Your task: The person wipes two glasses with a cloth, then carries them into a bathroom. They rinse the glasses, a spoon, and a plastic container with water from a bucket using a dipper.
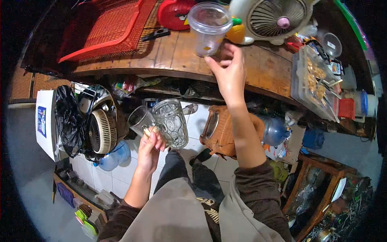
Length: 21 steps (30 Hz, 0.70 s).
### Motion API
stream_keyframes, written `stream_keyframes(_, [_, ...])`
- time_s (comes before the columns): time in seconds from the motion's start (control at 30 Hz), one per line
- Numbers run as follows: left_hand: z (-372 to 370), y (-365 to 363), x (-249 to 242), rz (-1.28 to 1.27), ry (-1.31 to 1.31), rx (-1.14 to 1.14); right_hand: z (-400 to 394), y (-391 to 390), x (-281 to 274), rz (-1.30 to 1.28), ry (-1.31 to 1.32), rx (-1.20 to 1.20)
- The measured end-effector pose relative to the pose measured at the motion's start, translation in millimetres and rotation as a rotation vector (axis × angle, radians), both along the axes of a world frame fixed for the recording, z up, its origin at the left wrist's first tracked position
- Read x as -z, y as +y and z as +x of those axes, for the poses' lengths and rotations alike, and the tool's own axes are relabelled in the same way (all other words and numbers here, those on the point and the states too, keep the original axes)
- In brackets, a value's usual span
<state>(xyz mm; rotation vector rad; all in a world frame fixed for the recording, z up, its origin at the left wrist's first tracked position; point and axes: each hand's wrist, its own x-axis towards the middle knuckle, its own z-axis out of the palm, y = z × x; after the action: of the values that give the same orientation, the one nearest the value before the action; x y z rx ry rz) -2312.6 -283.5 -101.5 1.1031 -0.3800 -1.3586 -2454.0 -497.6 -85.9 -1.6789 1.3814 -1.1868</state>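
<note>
My left hand (151, 147) is closed around the handles of two clear glass vessels, held over the floor in front of my legs. One is a plain, narrower glass mug (141, 119); the other is a larger glass mug (171, 123) with a dimpled oval pattern, tilted beside it. My right hand (229, 66) reaches over the wooden table's edge, thumb and fingers apart, fingers partly curled. Just beyond its fingertips stands a clear plastic cup (207, 34) with a wide rim. Whether the thumb touches the cup's base cannot be made out.
On the wooden table (169, 52) are a red plastic basket (129, 44), a black clip-like object (156, 34), a fan (278, 20) and a clear food box (308, 80). Below stand a brown woven bag (221, 135), a blue water jug (276, 131) and another fan (102, 131).
</note>
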Motion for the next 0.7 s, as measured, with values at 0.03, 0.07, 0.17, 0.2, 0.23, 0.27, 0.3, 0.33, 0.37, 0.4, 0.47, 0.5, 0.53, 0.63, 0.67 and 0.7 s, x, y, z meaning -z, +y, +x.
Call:
stream_keyframes(0.03, [2.6,4.1,4.6,-0.008,0.016,-0.012,7.2,-4.9,1.7,-0.138,0.097,0.073])
stream_keyframes(0.07, [5.3,8.2,8.6,-0.008,0.011,-0.020,13.8,-8.4,2.3,-0.277,0.193,0.147])
stream_keyframes(0.17, [11.5,15.8,17.7,0.047,0.029,-0.059,23.4,-16.5,3.0,-0.153,0.102,0.144])
stream_keyframes(0.2, [12.8,17.9,19.9,0.050,0.036,-0.051,23.9,-17.3,5.0,-0.119,0.061,0.151])
stream_keyframes(0.23, [13.7,20.2,21.8,0.054,0.043,-0.043,23.6,-16.7,7.2,-0.124,0.073,0.146])
stream_keyframes(0.27, [15.6,21.8,23.1,0.053,0.047,-0.036,22.6,-13.8,8.9,-0.125,0.070,0.143])
stream_keyframes(0.3, [16.5,23.6,24.2,0.044,0.062,-0.043,22.2,-7.5,9.8,-0.242,0.145,0.199])
stream_keyframes(0.33, [16.2,23.1,22.9,0.052,0.056,-0.074,25.8,-0.5,7.4,-0.365,0.210,0.253])
stream_keyframes(0.37, [18.5,23.8,26.6,0.030,0.075,-0.067,30.4,11.6,3.7,-0.350,0.180,0.245])
stream_keyframes(0.4, [20.5,24.6,31.1,0.013,0.099,-0.059,39.9,28.6,-7.5,-0.228,0.050,0.171])
stream_keyframes(0.47, [22.7,23.6,33.9,0.026,0.103,-0.088,61.7,46.0,-2.1,-0.312,0.008,-0.191])
stream_keyframes(0.5, [24.0,23.5,35.4,0.019,0.117,-0.088,77.0,60.5,-15.6,-0.247,-0.082,-0.405])
stream_keyframes(0.53, [24.2,23.2,36.3,0.013,0.132,-0.086,90.0,70.6,-34.8,-0.327,-0.068,-0.539])
stream_keyframes(0.63, [18.3,21.4,32.8,0.193,0.029,-0.262,123.7,94.9,-65.9,-0.596,0.114,-0.829])
stream_keyframes(0.67, [10.2,15.1,21.5,0.379,-0.007,-0.420,129.9,100.9,-73.7,-0.637,0.000,-0.817])
stream_keyframes(0.7, [9.7,18.1,22.8,0.388,-0.003,-0.421,132.5,104.1,-75.2,-0.659,0.009,-0.824])
